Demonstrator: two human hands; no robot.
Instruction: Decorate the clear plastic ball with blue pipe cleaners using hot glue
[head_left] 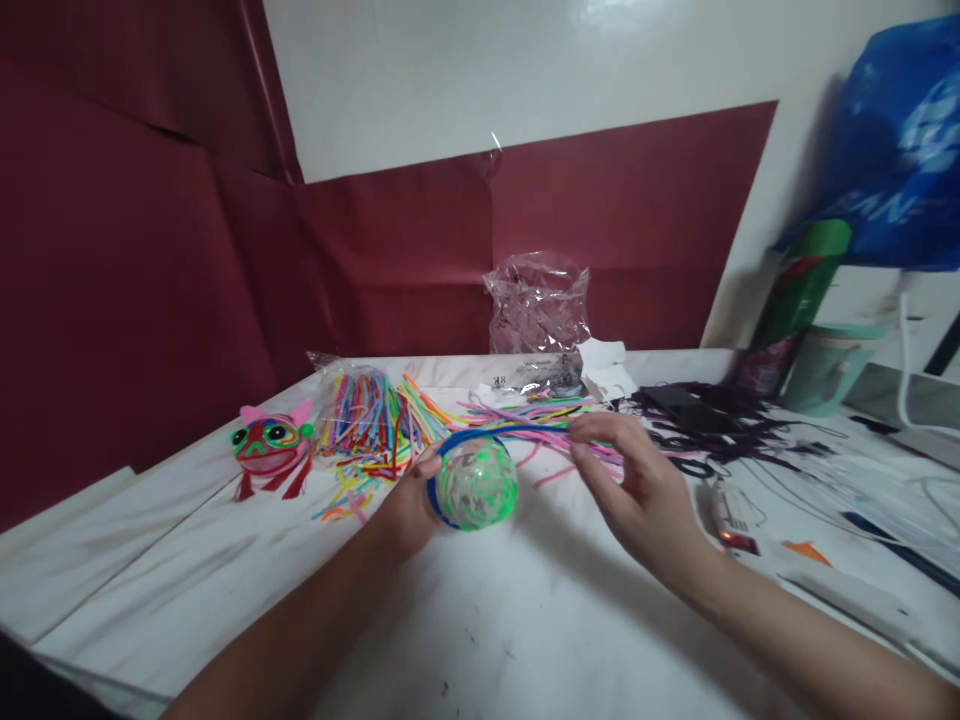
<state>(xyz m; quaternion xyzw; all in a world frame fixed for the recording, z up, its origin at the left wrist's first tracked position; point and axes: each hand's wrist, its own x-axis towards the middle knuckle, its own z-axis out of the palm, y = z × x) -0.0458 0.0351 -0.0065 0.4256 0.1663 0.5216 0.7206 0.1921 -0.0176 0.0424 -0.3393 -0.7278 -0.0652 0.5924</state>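
My left hand [411, 508] grips a clear round ball [478, 484] that shows bright green along its edge, just above the table. A blue pipe cleaner [517, 430] curves around the ball's left and upper side, pinned there by my left fingers. Its free length runs out to the right, where my right hand [634, 485] pinches the end between thumb and fingertips. What makes the green on the ball is too blurred to tell.
Behind my hands lie a bag of coloured pipe cleaners [360, 410] and several loose ones. A pink and red figure with big eyes [271, 450] sits at left. To the right are a phone [686, 408], dark strands, a glue gun [731, 515] and a pale green mug [829, 370].
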